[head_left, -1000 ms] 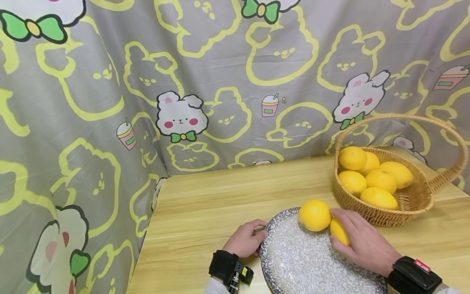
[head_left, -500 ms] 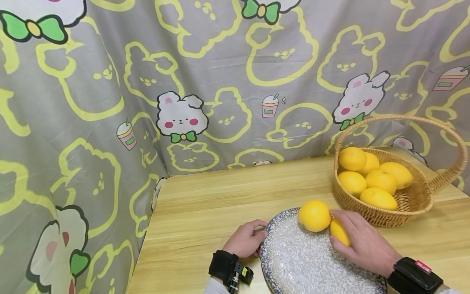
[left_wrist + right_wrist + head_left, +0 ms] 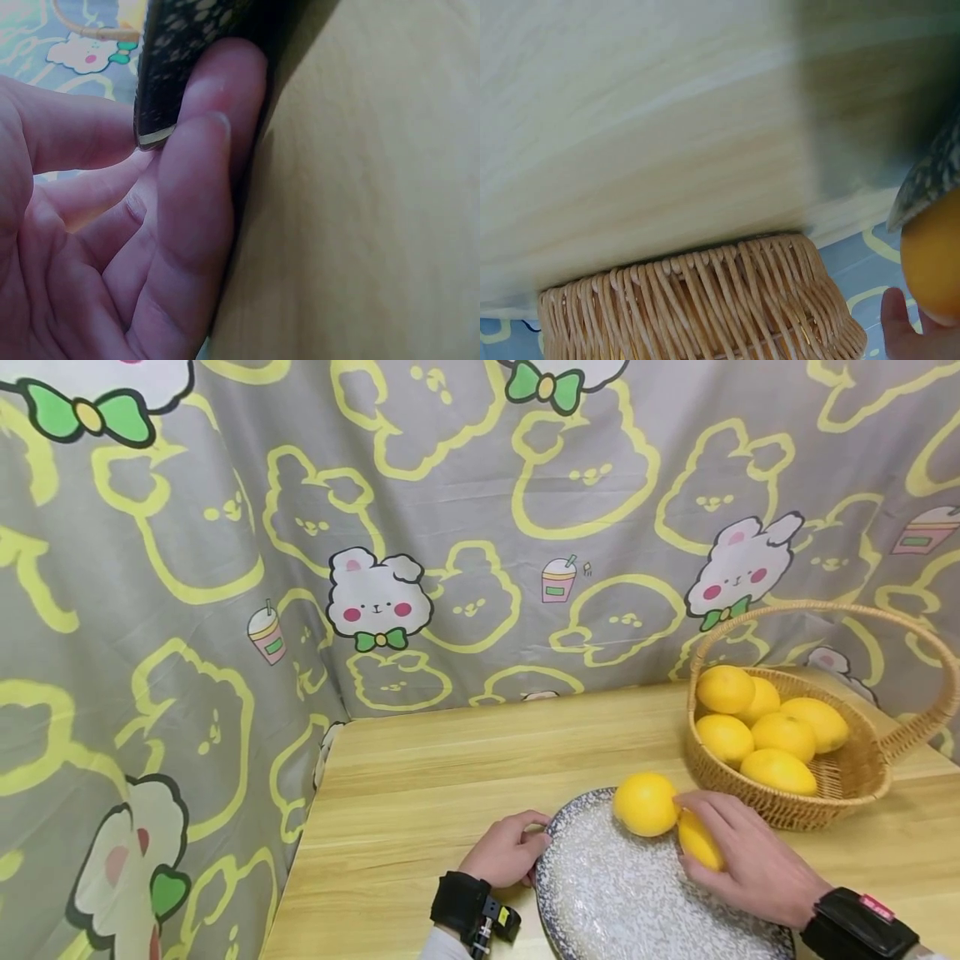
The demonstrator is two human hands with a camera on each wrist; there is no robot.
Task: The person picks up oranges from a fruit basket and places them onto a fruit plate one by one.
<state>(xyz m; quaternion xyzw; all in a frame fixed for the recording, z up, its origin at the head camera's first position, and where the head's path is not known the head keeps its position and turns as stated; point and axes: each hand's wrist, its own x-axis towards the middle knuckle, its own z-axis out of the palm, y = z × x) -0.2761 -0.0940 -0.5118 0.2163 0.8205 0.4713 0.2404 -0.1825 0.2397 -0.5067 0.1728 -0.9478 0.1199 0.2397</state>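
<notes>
A speckled grey plate (image 3: 622, 893) with a dark rim lies on the wooden table. My left hand (image 3: 504, 853) grips its left edge; in the left wrist view the thumb is on one side of the rim and fingers are tucked against the dark underside (image 3: 180, 67). At the plate's right side, my right hand (image 3: 757, 864) holds a yellow lemon (image 3: 697, 842), partly covered by the fingers. Another lemon (image 3: 645, 804) sits beside it near the plate's far edge, close to my right fingertips. The right wrist view shows a lemon (image 3: 934, 255) above the plate rim (image 3: 930, 180).
A wicker basket (image 3: 795, 814) with a tall looped handle stands behind the right hand, holding several lemons (image 3: 783, 737). A grey curtain (image 3: 465, 510) printed with yellow bear outlines and white rabbits hangs behind and left of the table (image 3: 420, 777).
The head view has shifted slightly, so everything sits a little lower and further right. Both hands keep their hold on the plate and the lemon.
</notes>
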